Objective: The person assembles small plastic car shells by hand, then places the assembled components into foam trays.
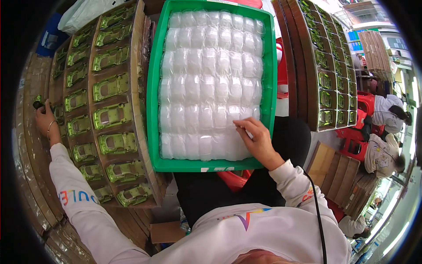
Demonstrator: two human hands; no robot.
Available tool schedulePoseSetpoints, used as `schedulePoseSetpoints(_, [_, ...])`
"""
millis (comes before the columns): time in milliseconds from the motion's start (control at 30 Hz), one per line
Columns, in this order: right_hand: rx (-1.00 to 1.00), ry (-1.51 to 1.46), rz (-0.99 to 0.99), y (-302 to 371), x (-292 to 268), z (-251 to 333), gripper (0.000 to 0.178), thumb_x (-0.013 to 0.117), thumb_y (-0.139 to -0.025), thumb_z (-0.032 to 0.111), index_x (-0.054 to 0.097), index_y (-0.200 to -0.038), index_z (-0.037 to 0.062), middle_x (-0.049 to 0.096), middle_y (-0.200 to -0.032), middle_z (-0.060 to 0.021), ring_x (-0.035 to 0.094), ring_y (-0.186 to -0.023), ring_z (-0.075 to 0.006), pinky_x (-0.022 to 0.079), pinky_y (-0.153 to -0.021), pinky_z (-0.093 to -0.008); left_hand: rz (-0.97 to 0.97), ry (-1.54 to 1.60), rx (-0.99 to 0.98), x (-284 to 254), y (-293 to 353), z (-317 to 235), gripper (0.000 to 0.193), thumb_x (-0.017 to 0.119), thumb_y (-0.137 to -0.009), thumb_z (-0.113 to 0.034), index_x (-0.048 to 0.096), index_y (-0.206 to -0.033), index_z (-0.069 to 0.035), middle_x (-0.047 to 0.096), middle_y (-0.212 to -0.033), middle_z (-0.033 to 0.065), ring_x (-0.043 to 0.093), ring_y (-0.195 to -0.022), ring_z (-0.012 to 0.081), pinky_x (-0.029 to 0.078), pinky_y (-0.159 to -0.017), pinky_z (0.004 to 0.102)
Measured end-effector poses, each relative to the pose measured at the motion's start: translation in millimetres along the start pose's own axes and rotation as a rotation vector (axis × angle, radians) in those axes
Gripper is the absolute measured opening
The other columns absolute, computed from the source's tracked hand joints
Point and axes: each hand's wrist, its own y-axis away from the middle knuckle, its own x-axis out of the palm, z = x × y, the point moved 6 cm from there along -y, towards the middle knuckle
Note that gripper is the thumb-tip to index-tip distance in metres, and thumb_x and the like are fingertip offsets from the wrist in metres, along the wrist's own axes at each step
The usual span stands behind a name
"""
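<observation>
Piece [38, 104], dark and green, is grasped in your left hand [45, 121], beside green car shells [113, 87] at left. Your right hand [259, 144] is over white packs [206, 83] in a green tray [189, 166]; I can't tell whether its fingers grip.

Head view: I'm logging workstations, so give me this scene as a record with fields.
Left hand: holding a small dark-and-green object, kind unclear
Right hand: at white translucent plastic packs; contact unclear
Centre: green rectangular plastic tray holding the packs
Left: brown divided cardboard box of translucent green plastic car bodies
Right: second brown divided box, green pieces
</observation>
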Motion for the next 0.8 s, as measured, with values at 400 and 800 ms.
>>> schedulePoseSetpoints(400, [-0.049, 0.495, 0.092, -20.5, 6.6, 0.3, 0.058, 0.079, -0.069, 0.029, 0.058, -0.119, 0.0104, 0.055, -0.111, -0.0072, 0.054, -0.104, -0.0253, 0.039, -0.086, -0.0385, 0.346, 1.910, -0.478, -126.7, 216.5, -105.1, 0.028, 0.069, -0.086, -0.019, 0.061, -0.111, -0.007, 0.064, -0.107, 0.0027, 0.060, -0.092, 0.0105, 0.048, -0.075, 0.0257])
schedulePoseSetpoints(800, [0.010, 0.470, -0.106, 2.7, 3.1, -4.5, 0.068, 0.082, -0.064, 0.033, 0.055, -0.120, 0.0065, 0.055, -0.111, -0.0080, 0.052, -0.103, -0.0277, 0.037, -0.088, -0.0393, 1.111, 2.283, -0.783, -194.8, 437.7, -233.7, 0.034, 0.060, -0.091, -0.027, 0.057, -0.118, -0.008, 0.064, -0.115, 0.0123, 0.064, -0.101, 0.0215, 0.054, -0.080, 0.0328])
